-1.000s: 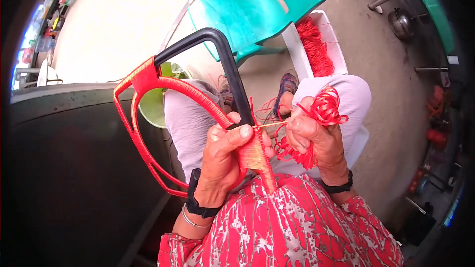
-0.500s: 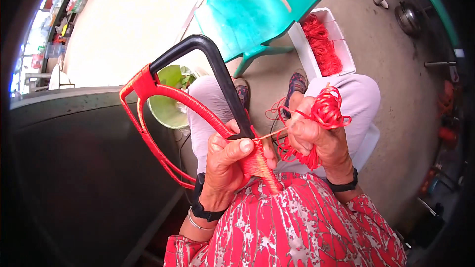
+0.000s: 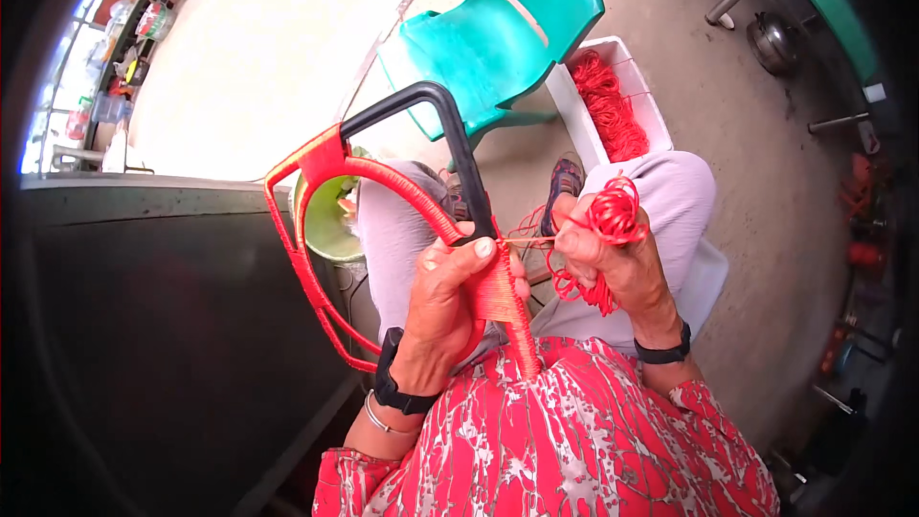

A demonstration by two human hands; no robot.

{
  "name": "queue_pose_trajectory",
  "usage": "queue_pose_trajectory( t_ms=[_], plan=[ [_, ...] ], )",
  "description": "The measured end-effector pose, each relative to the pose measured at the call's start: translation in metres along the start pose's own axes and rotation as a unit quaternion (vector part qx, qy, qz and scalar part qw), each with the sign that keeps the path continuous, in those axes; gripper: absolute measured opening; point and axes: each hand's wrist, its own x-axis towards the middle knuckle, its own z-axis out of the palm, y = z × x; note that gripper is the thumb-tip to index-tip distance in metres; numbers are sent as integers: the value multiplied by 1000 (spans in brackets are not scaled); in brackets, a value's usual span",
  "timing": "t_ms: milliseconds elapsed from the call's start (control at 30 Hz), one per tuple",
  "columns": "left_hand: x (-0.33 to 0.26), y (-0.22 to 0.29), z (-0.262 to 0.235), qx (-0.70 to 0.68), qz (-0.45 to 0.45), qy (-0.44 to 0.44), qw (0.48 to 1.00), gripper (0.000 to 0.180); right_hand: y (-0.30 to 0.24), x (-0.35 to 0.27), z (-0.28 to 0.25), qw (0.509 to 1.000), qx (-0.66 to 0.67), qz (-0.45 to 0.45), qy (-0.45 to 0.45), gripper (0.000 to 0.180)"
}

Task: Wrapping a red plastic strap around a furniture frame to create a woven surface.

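Observation:
My left hand (image 3: pixel 436 292) is closed around a black tubular frame (image 3: pixel 463 155) at a joint where red cord wrapping meets bare tube. Its thumb presses on top near the edge of the wrapping. Tight red cord covers the frame's curved parts (image 3: pixel 397 182), and its lower end rests against my shirt. In my right hand (image 3: pixel 620 273) is a looped bundle of red cord (image 3: pixel 615 211), with loops hanging below the fist. A single taut strand (image 3: pixel 528 239) runs from that hand to the wrapped joint beside my left fingers.
A green plastic chair (image 3: pixel 479 43) stands ahead. Right of it, a white box (image 3: pixel 655 113) holds more red cord (image 3: pixel 607 107). A lime-green bin (image 3: pixel 325 225) sits by my left leg, next to a dark-sided counter (image 3: pixel 182 325). A round metal pot-like object (image 3: pixel 772 42) lies at far right.
The frame's upper part has swung right and slightly down. My right hand has shifted a little, and the strand now runs almost level. Both hands keep their hold.

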Motion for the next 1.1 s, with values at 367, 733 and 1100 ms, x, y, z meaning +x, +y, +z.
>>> queue_pose_trajectory(
  t_ms=[367, 733, 1100],
  plan=[
    [12, -5, -3, 24, -17, -33, 999, 22, 10, 6, -4, 997, 73, 9, 22, 18],
    [29, -15, -24, -23, -21, -38, 999, 21, -10, 23, -33, 999, -7, 25, 46, 21],
    [36, -19, -33, -41, 29, -33, 998, 21, -125, 4, -56, 933, 222, -261, -113, 22]
  ],
)
